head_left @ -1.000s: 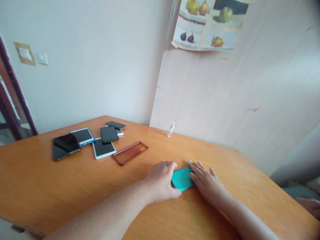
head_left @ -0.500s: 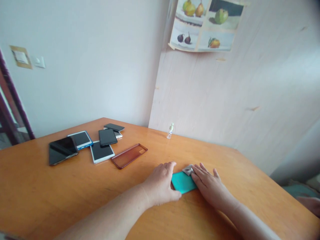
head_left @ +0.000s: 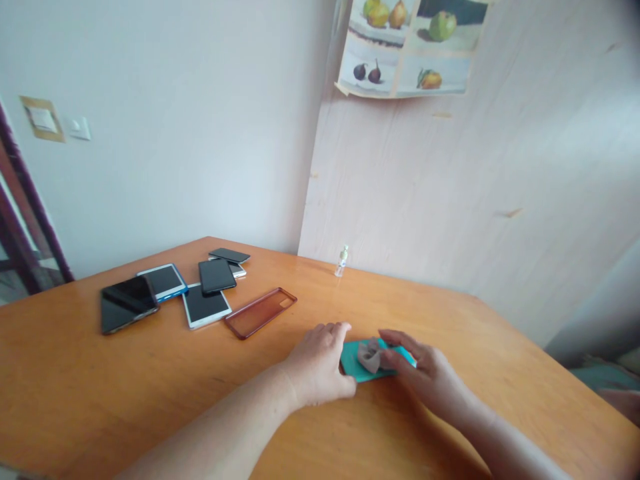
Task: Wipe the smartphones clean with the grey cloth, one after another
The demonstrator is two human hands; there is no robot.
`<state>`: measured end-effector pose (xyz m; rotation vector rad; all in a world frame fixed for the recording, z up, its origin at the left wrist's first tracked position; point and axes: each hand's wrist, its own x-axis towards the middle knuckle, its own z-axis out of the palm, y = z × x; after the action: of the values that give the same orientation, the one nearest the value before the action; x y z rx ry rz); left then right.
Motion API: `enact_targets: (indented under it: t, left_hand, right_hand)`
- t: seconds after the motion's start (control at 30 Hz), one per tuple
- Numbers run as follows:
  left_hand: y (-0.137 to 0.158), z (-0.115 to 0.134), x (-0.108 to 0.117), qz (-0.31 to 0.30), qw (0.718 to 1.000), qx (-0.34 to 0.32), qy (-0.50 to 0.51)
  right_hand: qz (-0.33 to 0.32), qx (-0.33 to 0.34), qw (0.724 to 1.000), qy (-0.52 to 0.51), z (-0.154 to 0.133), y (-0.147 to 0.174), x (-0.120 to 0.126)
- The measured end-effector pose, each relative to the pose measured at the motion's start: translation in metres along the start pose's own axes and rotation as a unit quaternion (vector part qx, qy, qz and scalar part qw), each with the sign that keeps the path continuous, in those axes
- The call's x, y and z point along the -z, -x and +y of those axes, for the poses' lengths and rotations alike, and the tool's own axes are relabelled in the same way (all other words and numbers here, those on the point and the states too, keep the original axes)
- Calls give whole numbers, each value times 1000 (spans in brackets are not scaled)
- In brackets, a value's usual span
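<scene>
A flat turquoise phone lies on the table in front of me; I cannot tell whether the colour is its back or a case. My left hand braces its left end, thumb at the near edge and fingers at the far edge. A crumpled grey cloth rests on the turquoise surface. My right hand has the cloth pinched at the thumb and fingertips, with the fingers arched over the phone's right part and hiding some of it.
At the left lie a black phone, a blue-edged phone, a white phone and several dark ones. A reddish-brown clear phone case is nearer. A small clear bottle stands by the wall. Someone's hand shows far right.
My right hand has gone from lying flat to arched fingers. The cloth has moved from the phone's far edge to its middle, uncovering more of the right end. My left hand stays nearly in place.
</scene>
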<state>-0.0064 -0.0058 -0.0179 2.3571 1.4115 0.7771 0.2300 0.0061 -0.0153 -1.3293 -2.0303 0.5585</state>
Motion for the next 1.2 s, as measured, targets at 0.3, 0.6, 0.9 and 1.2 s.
enact_targets:
  t: [0.3, 0.6, 0.9, 1.2]
  left_hand:
    - [-5, -17, 22, -35, 999, 3, -25]
    - [-7, -23, 18, 63, 998, -9, -4]
    - [11, 27, 0, -92, 990, -74, -78]
    - [-13, 2, 8, -148, 968, 83, -185]
  right_hand:
    - [4, -44, 993, 112, 44, -16, 27]
    - [-95, 39, 972, 212, 16, -10, 18]
    - [-58, 52, 975, 208, 13, -13, 9]
    - [-59, 37, 971, 227, 2, -13, 6]
